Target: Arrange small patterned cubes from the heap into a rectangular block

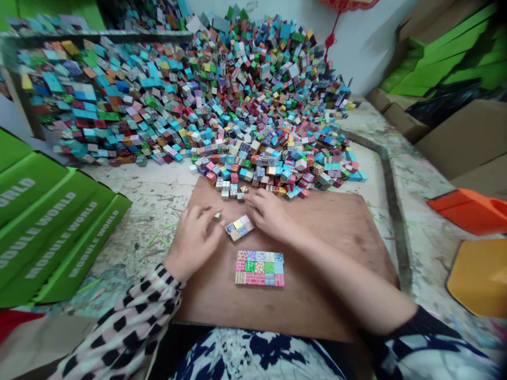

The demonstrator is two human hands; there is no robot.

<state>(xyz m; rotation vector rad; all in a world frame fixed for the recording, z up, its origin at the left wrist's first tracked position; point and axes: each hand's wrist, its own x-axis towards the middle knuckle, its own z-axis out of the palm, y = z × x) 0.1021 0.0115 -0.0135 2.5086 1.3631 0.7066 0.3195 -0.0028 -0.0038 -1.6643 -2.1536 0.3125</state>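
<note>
As both hands flank it, block row (240,228) lies between fingers (253,208)

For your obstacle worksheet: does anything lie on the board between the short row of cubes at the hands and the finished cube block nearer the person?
Nothing visible does. The short row lies between the left hand and right hand, and only bare board separates it from the block. The cube pile lies on the far side.

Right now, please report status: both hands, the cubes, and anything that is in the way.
Left hand and right hand flank a short row of cubes, fingertips touching. Finished cube block lies nearer on brown board. Cube pile crowds board's far edge.
</note>
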